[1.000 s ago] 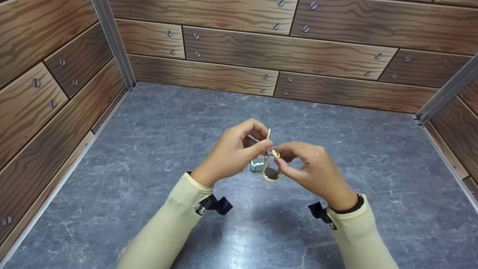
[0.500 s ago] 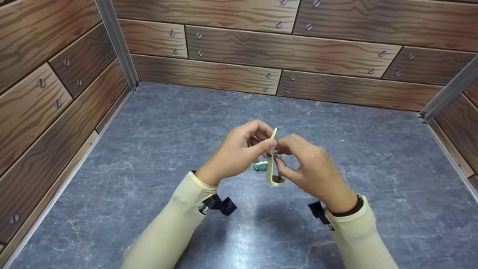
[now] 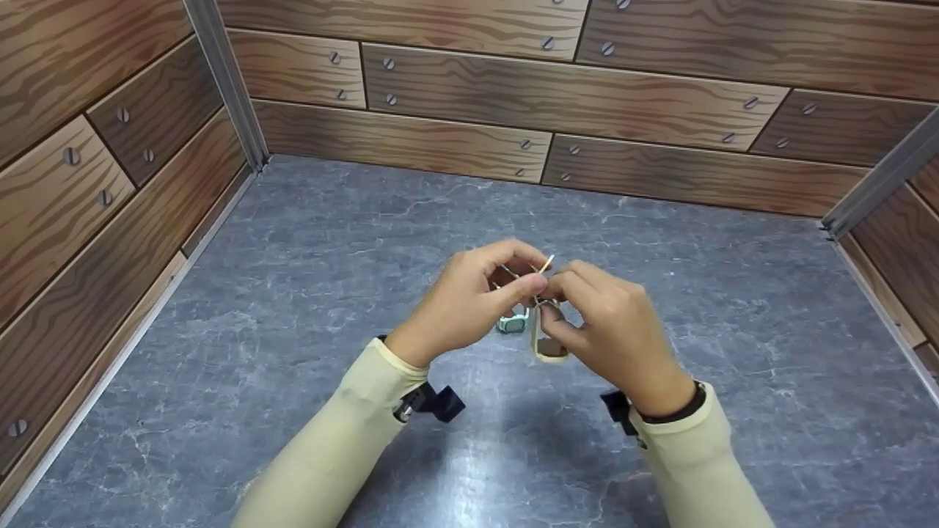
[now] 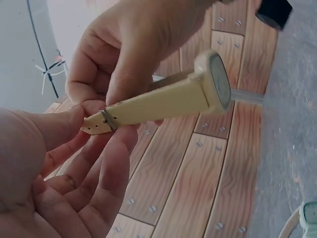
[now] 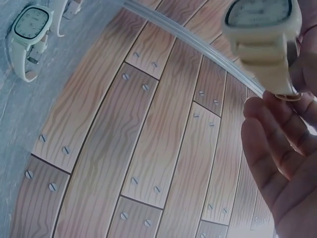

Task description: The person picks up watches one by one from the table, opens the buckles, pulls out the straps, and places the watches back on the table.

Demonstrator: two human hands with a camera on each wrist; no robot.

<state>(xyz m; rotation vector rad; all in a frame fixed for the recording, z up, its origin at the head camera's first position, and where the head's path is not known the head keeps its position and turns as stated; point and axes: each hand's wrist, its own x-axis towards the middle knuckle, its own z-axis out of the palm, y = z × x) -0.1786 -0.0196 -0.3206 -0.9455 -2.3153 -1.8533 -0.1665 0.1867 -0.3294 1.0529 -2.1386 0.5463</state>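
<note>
A cream wristwatch [image 3: 552, 348] hangs between both hands above the tabletop. In the left wrist view its strap [image 4: 163, 103] runs through a metal buckle [image 4: 107, 120], and the holed tip sticks out beyond it. My left hand [image 3: 469, 301] pinches the strap near this tip between thumb and fingers. My right hand [image 3: 609, 323] pinches the strap close to the buckle. The watch face [image 5: 260, 11] shows at the top of the right wrist view. Behind the hands, a pale green watch [image 3: 511, 323] lies on the tabletop.
Beside the green watch, part of another pale strap with a buckle [image 5: 73, 9] appears in the right wrist view. The grey marbled tabletop [image 3: 352, 242] is bounded by wood-patterned walls [image 3: 440, 88] at the back and sides.
The right hand's fingers have closed in toward the left hand at the buckle. The hanging watch has turned and shifted slightly right. The strap tip now leans further right.
</note>
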